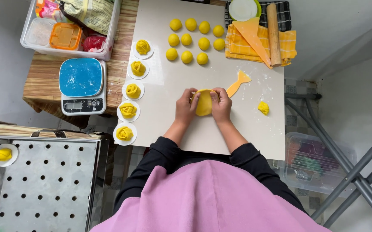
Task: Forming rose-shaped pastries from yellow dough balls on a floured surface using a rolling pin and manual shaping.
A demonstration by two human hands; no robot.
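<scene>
Pink apron (211,197) below, both hands press a flat yellow dough disc (204,103).

A flattened round of yellow dough (205,103) lies on the white board, pinched at both edges.

The flat yellow dough disc (204,103) is partly hidden under both thumbs. The clear plastic storage bin (108,47) and the perforated metal steamer tray (48,189) are cut off by the picture's edges. The small display of the blue-topped kitchen scale (82,86) is too small to tell.
</scene>
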